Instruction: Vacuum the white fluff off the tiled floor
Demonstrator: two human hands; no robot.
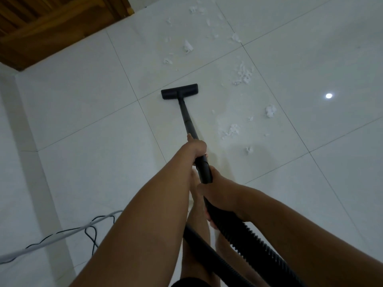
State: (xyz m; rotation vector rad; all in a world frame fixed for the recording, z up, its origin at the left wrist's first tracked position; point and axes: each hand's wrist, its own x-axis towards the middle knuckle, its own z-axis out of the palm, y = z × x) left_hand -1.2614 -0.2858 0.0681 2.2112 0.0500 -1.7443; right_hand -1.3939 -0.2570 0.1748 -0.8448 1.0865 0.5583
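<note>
Floor [93,121]: pale glossy tiles with thin dark joints, a round light glint [328,95] at right. Fluff [243,74]: white, scattered in clumps and scraps on the tiles, from the far edge of view down to a small tuft near the hands; the largest clump lay just right of and beyond the nozzle, others right of the wand; none was touching the nozzle. Nozzle [179,91]: black, flat bar, sat on the floor across a tile joint, apart from the fluff. Wand [186,117]: black tube, sloped from nozzle back to the hands. Left hand [196,147]: fingers wrapped round the wand, forward of the right, arm stretched out. Right hand [215,183]: gripped the thicker black handle end where it met the hose, just behind the left. Hose [248,235]: black, ribbed, ran from the right hand down under the right forearm to the lower edge. Leg [196,214]: bare, seen between the forearms. Door [51,27]: brown slatted wood, upper left corner. Cables [51,239]: one grey, one thin black, looped on the floor at lower left.
</note>
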